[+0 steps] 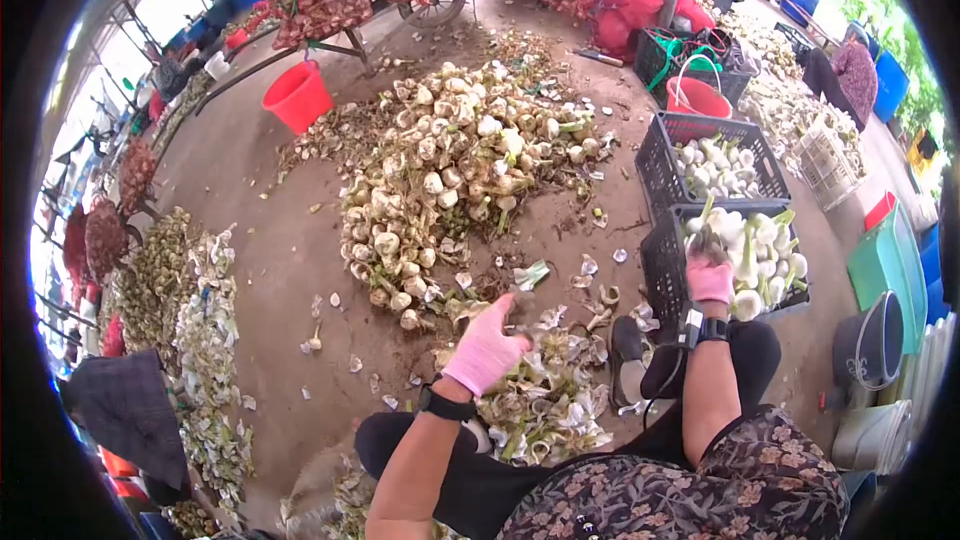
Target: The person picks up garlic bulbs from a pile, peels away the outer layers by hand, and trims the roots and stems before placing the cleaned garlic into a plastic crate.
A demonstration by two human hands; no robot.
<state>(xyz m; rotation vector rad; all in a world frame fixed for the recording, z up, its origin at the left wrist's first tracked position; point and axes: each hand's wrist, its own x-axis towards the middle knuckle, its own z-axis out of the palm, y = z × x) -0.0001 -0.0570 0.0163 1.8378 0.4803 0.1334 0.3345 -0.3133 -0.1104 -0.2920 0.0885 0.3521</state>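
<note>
My left hand [487,348], in a pink glove with dark fingertips, is over the peelings between my legs, thumb and fingers apart with nothing held between them. Beneath it lies a heap of loose garlic skins and leaves [545,400]. Ahead rises a large pile of untrimmed garlic bulbs [450,160] with dirt and stalks on it. My right hand [710,275], gloved alike, reaches into the left side of a black crate [664,265]. Cleaned white garlic bulbs [760,250] with green stems fill that crate. The right fingers are blurred among the bulbs, so I cannot tell whether they grip one.
Behind the near crate stands another black crate [655,165] of garlic. A red bucket [298,97] is at the back left, another red bucket [698,98] beyond the crates. At right are a grey bucket [868,340] and a green tub [890,265]. Other people sit farther back.
</note>
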